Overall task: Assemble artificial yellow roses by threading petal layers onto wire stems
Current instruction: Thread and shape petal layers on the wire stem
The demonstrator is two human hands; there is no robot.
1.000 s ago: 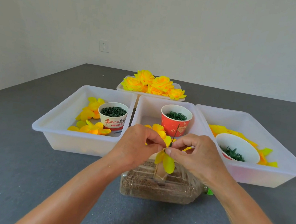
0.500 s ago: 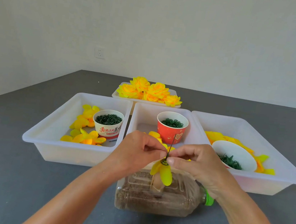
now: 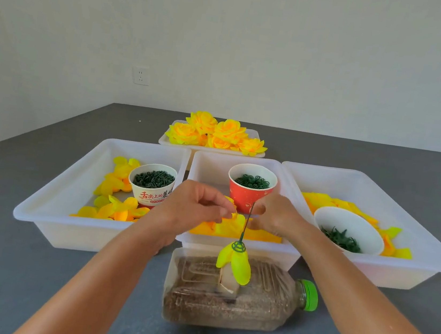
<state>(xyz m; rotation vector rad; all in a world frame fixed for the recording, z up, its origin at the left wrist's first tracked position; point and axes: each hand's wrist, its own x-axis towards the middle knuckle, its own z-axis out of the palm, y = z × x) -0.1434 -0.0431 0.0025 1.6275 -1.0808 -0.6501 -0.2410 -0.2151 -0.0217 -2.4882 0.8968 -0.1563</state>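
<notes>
The right hand (image 3: 274,216) pinches the wire stem (image 3: 246,222) near its top; the left hand (image 3: 194,205) seems to pinch a yellow petal (image 3: 231,213). Petal layers (image 3: 234,264) hang below.

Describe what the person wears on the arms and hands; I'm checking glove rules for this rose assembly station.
Nothing is worn: the left hand and right hand are bare, without gloves, and both forearms are uncovered to the frame edge, with no sleeves showing. No rings, watch or bracelets are visible from this head view.

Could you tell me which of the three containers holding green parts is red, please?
The red paper cup in the middle white plastic tray; the printed white paper cup and plain white bowl flank it.
</notes>
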